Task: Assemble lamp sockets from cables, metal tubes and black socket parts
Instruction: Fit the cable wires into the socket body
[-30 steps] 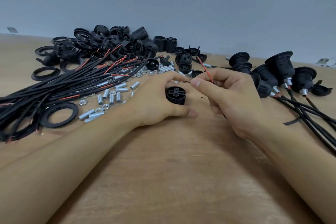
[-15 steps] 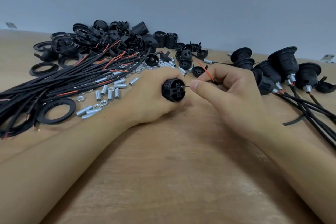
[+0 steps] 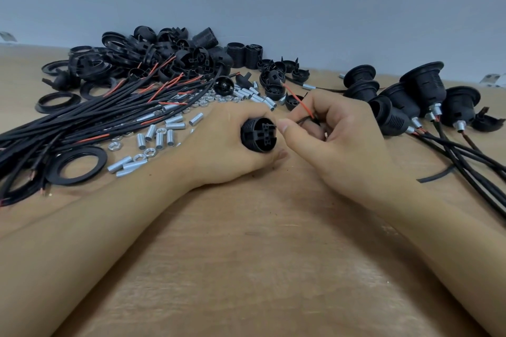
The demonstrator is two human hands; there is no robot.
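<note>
Resting between both hands (image 3: 276,139), black socket part (image 3: 258,135), red wire (image 3: 299,102) alongside.

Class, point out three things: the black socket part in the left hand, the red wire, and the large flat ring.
Black socket part (image 3: 258,135), head view, slotted end face.
Red wire (image 3: 298,100), head view, mid-length.
Large flat ring (image 3: 94,156), head view, right band.

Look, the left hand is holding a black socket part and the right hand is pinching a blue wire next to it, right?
Not quite: the wire is red, not blue, as the head view shows. The left hand does hold the black socket part, and the right hand pinches the wire beside it.
</note>
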